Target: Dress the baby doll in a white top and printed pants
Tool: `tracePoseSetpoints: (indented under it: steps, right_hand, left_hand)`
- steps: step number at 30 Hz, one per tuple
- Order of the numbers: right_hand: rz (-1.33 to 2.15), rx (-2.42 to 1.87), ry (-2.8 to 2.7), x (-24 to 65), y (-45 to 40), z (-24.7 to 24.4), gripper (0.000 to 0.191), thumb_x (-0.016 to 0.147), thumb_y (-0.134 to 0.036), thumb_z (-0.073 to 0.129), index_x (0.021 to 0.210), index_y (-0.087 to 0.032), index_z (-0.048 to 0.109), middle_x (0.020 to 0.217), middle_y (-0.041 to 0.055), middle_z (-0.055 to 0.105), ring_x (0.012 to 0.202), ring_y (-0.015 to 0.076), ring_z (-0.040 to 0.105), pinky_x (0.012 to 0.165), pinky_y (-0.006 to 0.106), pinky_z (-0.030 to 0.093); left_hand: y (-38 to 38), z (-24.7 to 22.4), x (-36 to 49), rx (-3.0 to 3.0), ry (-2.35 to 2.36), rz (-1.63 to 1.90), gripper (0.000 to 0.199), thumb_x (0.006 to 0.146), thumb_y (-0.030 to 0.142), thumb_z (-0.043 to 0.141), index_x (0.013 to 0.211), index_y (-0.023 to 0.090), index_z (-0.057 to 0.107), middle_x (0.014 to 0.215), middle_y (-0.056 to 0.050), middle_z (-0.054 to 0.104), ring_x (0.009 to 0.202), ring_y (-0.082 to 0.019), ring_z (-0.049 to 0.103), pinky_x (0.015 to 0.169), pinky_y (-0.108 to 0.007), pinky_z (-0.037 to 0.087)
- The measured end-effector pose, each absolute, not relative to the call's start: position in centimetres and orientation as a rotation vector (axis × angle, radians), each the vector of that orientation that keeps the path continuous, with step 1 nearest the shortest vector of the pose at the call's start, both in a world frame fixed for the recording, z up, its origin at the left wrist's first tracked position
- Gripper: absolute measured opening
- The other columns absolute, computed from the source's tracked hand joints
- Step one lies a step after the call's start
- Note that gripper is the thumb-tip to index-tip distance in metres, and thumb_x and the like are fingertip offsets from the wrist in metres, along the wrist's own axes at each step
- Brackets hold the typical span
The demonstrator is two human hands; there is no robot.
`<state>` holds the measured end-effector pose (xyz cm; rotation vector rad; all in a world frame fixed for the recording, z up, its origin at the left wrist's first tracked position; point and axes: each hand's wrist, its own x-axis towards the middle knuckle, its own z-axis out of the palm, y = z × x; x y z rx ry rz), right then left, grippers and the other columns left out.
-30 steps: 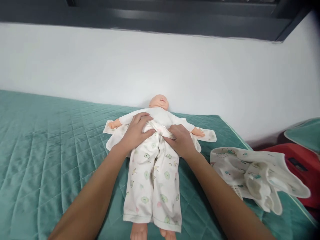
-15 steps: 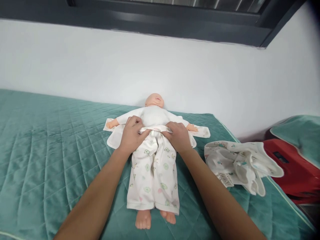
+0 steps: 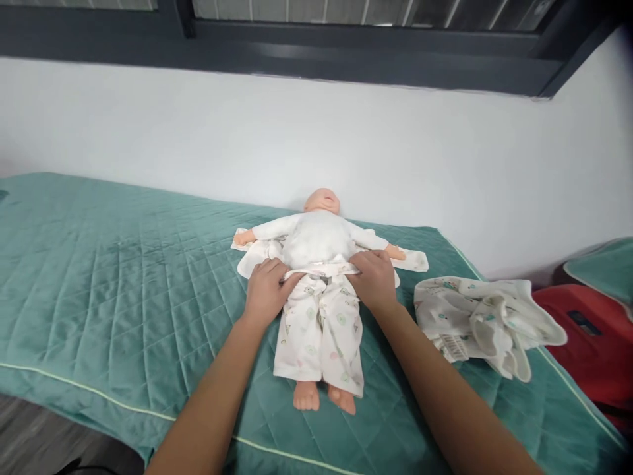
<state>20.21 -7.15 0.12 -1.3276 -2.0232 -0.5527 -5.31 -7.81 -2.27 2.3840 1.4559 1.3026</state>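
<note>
A baby doll (image 3: 321, 239) lies on its back, its head toward the wall and its arms spread to both sides. White printed baby pants (image 3: 316, 336) cover its legs, with the bare feet sticking out of the cuffs. My left hand (image 3: 268, 287) is closed on the waistband at the left hip. At the right hip my right hand (image 3: 374, 277) pinches the other end of the same waistband. The band stretches between my thumbs across the doll's belly. An open white baby shirt (image 3: 254, 258) is spread out beneath the doll's torso and arms.
A rumpled white printed baby garment (image 3: 487, 323) lies to the right of the doll. The green quilted cover (image 3: 123, 284) ends at a piped front edge. A red case (image 3: 588, 336) stands beyond the right edge. Behind are a white wall (image 3: 198, 132) and a dark window frame (image 3: 346, 56).
The view has shifted, bringing the front edge of the cover and some floor into sight. Both hands keep hold of the waistband, now drawn wider and flatter across the belly.
</note>
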Motion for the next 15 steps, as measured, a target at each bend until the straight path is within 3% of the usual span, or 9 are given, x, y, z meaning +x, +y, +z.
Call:
tracePoseSetpoints:
  steps: [7,15]
  right_hand:
    - [-0.144,-1.474,-1.906,18.8,-12.8,-0.6,0.01,0.074,-0.016,0.059,0.068,-0.022,0.053,0.06,-0.0008,0.055,0.068,0.0186,0.05,0.07,0.03,0.036]
    - [0.26,-1.544,-1.885,19.3,-11.3,-0.3,0.035,0.085,-0.039,0.062,0.062,-0.021,0.043,0.061,-0.0028,0.045,0.064,0.0153,0.044,0.067,0.03,0.032]
  left_hand:
    - [-7.8,-2.5,-5.1,2.518,1.529,1.19,0.026,0.099,0.037,0.048,0.081,0.02,0.057,0.081,-0.003,0.059,0.083,-0.022,0.053,0.075,-0.034,0.036]
    - [-7.3,-2.1,-4.7,2.322,1.324,1.277,0.021,0.099,0.037,0.049,0.089,0.019,0.056,0.09,-0.004,0.058,0.089,-0.02,0.053,0.079,-0.032,0.041]
